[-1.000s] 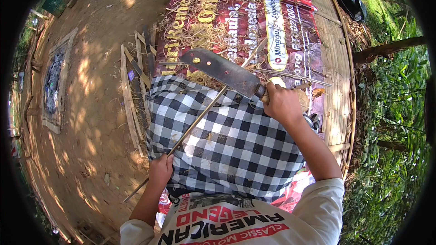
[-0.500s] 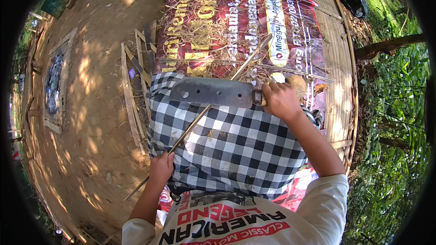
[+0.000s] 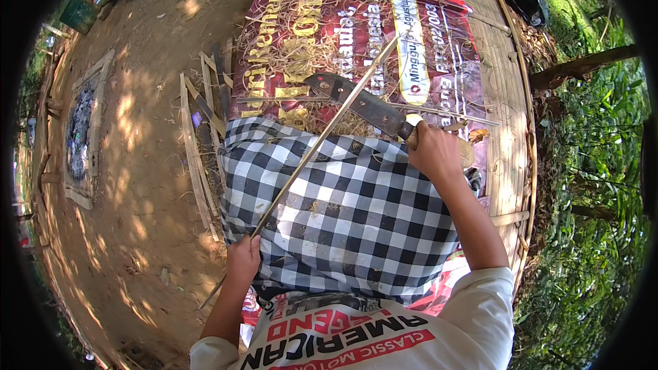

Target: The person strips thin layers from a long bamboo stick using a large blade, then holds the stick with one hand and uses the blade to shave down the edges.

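My left hand is closed around the lower part of a long, thin bamboo strip. The strip slants up and to the right across a black-and-white checkered cloth spread over my lap. In my right hand is the handle of a machete with a broad, dark blade. The blade points up and left and crosses beneath the upper half of the strip. Whether blade and strip touch, I cannot tell.
Beyond the cloth lies a red printed banner strewn with curly shavings, on a slatted bamboo platform. Several bamboo pieces lie at its left edge, beside bare earth. A framed grate-like patch is farther left; green plants grow on the right.
The machete blade has swung from lying level over the strip to a tilted position farther up, beneath it. The strip stands slightly steeper. My left hand keeps its hold.
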### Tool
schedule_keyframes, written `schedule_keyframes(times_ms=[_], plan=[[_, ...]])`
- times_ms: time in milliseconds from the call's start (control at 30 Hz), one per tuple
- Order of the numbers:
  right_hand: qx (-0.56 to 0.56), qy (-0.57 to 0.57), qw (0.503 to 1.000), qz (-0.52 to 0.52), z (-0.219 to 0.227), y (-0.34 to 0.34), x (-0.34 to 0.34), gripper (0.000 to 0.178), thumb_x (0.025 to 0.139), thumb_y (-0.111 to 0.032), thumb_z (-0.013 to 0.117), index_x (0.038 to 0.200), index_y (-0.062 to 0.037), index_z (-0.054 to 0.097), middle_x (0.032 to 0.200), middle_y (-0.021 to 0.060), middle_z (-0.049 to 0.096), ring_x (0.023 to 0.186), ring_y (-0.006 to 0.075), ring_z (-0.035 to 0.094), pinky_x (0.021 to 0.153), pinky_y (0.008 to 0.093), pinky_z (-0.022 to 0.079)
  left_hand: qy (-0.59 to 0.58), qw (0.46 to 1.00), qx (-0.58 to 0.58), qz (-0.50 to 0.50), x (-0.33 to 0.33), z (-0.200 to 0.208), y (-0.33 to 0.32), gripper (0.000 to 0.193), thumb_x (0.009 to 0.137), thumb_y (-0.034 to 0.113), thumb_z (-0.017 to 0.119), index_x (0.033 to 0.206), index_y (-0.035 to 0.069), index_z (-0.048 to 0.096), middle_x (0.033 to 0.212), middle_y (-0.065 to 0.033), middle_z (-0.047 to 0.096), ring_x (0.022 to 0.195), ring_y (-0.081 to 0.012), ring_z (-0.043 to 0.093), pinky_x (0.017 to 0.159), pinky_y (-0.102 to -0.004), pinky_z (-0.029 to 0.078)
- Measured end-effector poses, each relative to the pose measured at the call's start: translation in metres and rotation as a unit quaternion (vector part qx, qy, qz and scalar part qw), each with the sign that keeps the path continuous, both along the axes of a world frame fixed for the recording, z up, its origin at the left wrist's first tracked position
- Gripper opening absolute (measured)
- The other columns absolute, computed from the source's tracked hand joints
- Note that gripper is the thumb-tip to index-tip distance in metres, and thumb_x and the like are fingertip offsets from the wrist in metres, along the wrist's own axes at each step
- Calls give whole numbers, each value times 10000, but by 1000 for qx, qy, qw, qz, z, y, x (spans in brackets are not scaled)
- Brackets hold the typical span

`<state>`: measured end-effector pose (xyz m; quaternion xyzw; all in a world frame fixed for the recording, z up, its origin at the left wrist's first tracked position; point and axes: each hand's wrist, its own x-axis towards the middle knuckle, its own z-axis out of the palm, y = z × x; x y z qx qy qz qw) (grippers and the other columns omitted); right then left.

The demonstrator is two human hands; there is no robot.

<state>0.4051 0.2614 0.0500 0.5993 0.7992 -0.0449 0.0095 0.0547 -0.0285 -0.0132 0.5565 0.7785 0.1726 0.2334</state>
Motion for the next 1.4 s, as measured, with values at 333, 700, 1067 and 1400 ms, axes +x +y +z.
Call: schedule_keyframes(times_ms=[333,700,1067,1400], plan=[[50,61,988,-132,-17,1,10,238,721,-161,668,876,6,598,747,211,672,690,383,670,639,475,538,-28,999,31,3,1,13,4,291,952,218,567,764,-4,556,580,-242,519,563,-449,558,496,-485,418],[112,160,961,-197,-15,5,28,215,712,-147,658,867,-8,602,745,224,663,715,435,651,671,514,520,-11,1000,5,-9,1,31,-4,271,953,211,557,788,-4,551,662,-238,557,636,-446,564,548,-476,430],[150,259,930,-213,-13,1,30,221,716,-154,652,878,-5,627,722,228,644,704,438,628,654,503,491,-40,999,27,3,27,65,36,311,984,234,495,800,-13,542,708,-246,563,701,-465,563,609,-489,432],[148,431,864,-214,-20,5,39,208,736,-126,660,896,4,633,703,213,645,649,394,638,629,429,496,-97,992,64,-47,68,90,135,339,980,276,538,798,-8,507,577,-180,489,521,-369,502,513,-415,383]])
